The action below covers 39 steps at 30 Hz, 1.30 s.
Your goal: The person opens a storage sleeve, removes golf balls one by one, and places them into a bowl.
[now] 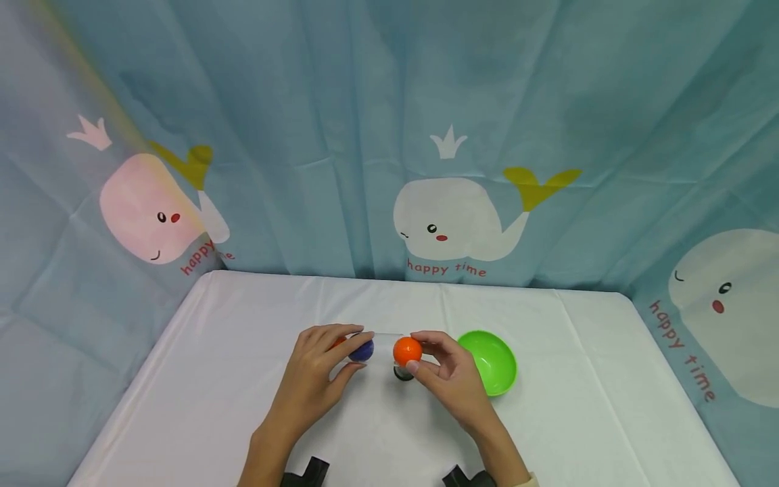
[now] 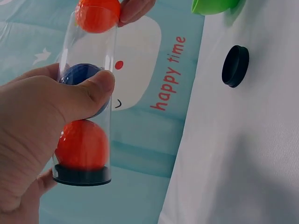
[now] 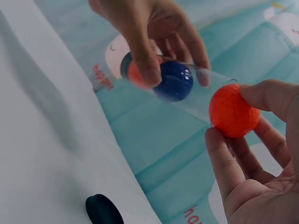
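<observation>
My left hand [image 1: 316, 368] grips a clear plastic tube [image 2: 112, 56] that lies roughly sideways above the table. Inside it are a blue ball [image 3: 174, 81] and, behind that, an orange ball [image 2: 83, 144] against the black end cap [image 2: 81, 175]. Between thumb and fingers, my right hand [image 1: 449, 368] pinches another orange golf ball [image 3: 233, 111]. That ball sits at the tube's uncapped mouth, partly within the rim in the left wrist view. A loose black cap [image 2: 235, 66] rests on the table below the tube.
A green bowl [image 1: 499, 365] stands on the white-covered table [image 1: 578, 419], just beyond my right hand. Behind the table hangs a blue curtain [image 1: 292, 203] with whale prints.
</observation>
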### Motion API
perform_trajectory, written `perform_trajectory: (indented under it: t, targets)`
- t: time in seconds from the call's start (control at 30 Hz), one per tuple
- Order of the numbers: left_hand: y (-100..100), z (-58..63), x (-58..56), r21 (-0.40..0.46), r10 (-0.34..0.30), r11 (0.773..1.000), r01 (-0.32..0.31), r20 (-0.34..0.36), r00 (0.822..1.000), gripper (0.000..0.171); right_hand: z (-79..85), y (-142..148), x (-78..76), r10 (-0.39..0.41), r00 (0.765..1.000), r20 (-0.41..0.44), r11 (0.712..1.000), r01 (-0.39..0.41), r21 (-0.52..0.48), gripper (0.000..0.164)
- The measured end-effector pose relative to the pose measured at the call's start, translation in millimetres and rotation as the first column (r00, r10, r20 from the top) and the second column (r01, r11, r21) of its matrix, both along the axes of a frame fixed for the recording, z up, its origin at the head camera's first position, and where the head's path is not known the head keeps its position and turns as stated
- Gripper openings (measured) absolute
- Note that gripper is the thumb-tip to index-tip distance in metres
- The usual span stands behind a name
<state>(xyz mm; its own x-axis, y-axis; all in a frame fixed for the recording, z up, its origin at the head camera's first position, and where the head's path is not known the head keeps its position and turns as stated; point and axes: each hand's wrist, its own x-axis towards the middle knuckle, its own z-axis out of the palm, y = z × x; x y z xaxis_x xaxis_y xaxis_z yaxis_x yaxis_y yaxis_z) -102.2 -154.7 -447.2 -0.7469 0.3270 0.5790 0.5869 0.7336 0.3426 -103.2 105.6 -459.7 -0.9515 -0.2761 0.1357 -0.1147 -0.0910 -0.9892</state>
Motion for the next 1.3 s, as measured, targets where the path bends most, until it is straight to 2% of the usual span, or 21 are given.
perform_trajectory:
  t: [0.27, 0.7, 1.03, 1.3]
  targets:
    - [-3.5, -0.4, 1.0, 0.027, -0.01, 1.0, 0.009, 0.043, 0.999, 0.066, 5.5, 5.2, 0.4, -0.025, 1.0, -0.018, 1.0, 0.025, 0.017, 0.041]
    - [-5.9, -3.5, -0.4, 0.007, -0.011, 1.0, 0.01, 0.037, 0.999, 0.069, 13.2, 28.0, -0.6, -0.112, 0.994, -0.01, 0.987, 0.113, 0.112, 0.041]
    - [-5.6, -3.6, -1.1, -0.007, -0.023, 1.0, 0.023, 0.029, 0.999, 0.068, 19.3, 47.4, 0.7, -0.157, 0.983, -0.093, 0.973, 0.17, 0.154, 0.038]
    - [-6.1, -2.4, -0.5, -0.01, -0.023, 1.0, 0.023, 0.044, 0.999, 0.066, 19.9, 64.4, 0.5, -0.2, 0.978, -0.054, 0.958, 0.207, 0.201, 0.037]
